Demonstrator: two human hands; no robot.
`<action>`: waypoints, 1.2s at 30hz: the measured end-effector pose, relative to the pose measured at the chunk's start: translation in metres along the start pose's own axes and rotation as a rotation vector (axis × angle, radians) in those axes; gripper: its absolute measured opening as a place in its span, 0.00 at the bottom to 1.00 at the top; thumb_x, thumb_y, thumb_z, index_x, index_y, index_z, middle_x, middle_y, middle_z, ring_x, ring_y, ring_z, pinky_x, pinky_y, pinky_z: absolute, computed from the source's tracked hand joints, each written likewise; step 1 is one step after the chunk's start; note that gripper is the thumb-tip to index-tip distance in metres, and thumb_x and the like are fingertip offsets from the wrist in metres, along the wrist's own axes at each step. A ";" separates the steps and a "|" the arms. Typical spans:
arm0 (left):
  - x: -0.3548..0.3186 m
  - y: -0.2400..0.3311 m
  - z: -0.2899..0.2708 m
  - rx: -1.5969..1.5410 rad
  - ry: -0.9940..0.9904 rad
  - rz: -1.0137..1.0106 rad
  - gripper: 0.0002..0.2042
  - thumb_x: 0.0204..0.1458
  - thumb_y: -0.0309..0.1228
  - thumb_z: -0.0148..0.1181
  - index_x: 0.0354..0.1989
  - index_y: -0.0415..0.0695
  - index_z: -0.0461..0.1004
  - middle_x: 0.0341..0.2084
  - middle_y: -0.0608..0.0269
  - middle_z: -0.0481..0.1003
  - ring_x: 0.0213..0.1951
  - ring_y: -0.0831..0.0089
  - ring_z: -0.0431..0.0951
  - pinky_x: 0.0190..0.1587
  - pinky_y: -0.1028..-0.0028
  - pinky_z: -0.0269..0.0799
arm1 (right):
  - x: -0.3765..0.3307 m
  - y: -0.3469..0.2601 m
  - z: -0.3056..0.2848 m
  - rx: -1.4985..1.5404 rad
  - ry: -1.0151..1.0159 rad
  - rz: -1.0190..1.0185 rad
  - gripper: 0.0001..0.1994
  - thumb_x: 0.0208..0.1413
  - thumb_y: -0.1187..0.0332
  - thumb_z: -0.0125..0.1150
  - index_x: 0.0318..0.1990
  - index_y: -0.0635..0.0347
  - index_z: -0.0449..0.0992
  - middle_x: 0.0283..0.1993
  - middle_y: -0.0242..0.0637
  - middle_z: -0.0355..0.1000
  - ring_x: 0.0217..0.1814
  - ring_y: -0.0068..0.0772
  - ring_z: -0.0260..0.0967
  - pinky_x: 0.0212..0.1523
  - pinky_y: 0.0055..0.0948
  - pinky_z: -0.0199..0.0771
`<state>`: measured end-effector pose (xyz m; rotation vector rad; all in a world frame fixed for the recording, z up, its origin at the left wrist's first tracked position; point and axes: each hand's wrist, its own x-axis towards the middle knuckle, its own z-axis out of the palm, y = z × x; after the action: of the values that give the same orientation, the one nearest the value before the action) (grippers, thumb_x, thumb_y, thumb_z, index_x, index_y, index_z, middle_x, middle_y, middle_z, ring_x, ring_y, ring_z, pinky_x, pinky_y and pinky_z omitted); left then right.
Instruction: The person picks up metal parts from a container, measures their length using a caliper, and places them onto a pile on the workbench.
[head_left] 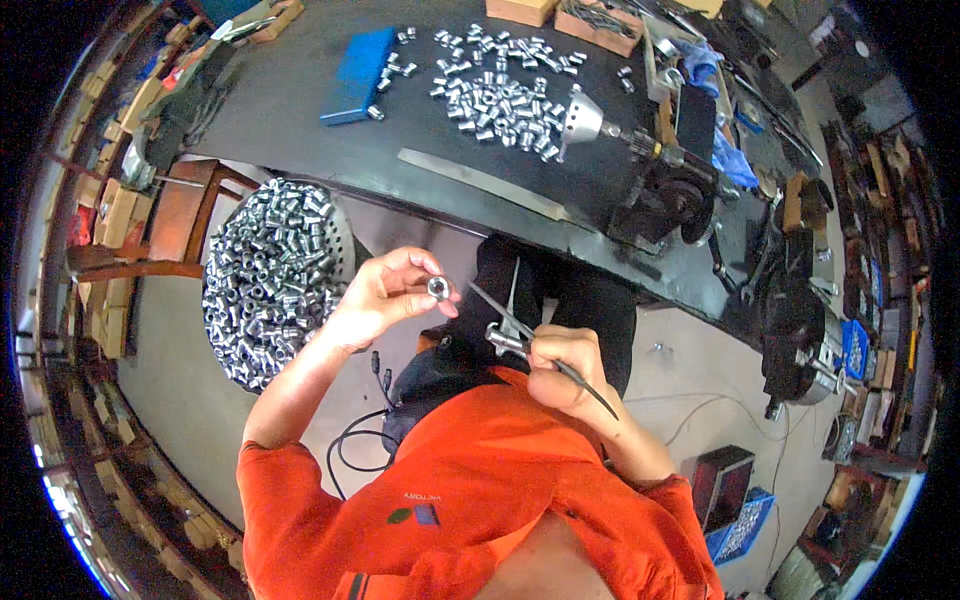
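The bench [270,110] fills the upper part of the view, its near edge sloping down rightward beyond the person's lap. Outside that edge, toward its left end, stands a basket [341,235] heaped with fittings [265,285]. A dark machine [665,200] sits at the near edge, right of the middle; the blue box [358,75] is nearer the far edge. The hands are apart, both short of the near edge. The right hand [566,368] is clamped round a pointed tool [578,378]; a cylinder [507,341] is at its fingertips, perhaps gripped too, I cannot tell. The left hand [380,297] pinches the part [438,288], hole showing. The tip points toward the left fingers: a slip could nick them, and a loose pinch could drop the part. There is a small gap between tip and part; the basket probably limits the left forearm's outward swing.
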<state>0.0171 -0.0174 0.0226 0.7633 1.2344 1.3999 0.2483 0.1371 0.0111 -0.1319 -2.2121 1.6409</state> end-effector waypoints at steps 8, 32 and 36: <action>0.005 -0.006 0.014 0.134 -0.053 -0.047 0.12 0.48 0.21 0.62 0.42 0.36 0.69 0.36 0.57 0.75 0.39 0.71 0.76 0.44 0.71 0.73 | 0.014 -0.002 -0.002 -0.099 -0.003 -0.009 0.12 0.36 0.72 0.60 0.18 0.60 0.59 0.18 0.39 0.56 0.18 0.42 0.57 0.19 0.33 0.55; 0.028 -0.009 0.015 1.118 0.216 0.345 0.10 0.36 0.21 0.60 0.31 0.38 0.73 0.21 0.59 0.66 0.21 0.69 0.70 0.24 0.73 0.65 | -0.003 -0.009 -0.013 -0.052 -0.002 -0.118 0.13 0.37 0.68 0.58 0.17 0.59 0.57 0.18 0.36 0.55 0.17 0.39 0.56 0.17 0.34 0.52; 0.031 -0.018 0.014 1.204 0.259 0.468 0.11 0.34 0.21 0.60 0.31 0.40 0.73 0.20 0.57 0.65 0.21 0.58 0.71 0.23 0.67 0.66 | 0.001 -0.021 -0.007 0.000 -0.032 -0.218 0.14 0.36 0.69 0.57 0.17 0.58 0.55 0.17 0.35 0.49 0.14 0.36 0.51 0.15 0.33 0.47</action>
<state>0.0289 0.0138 0.0039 1.8044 2.2269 1.0016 0.2531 0.1369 0.0330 0.1324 -2.1632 1.5337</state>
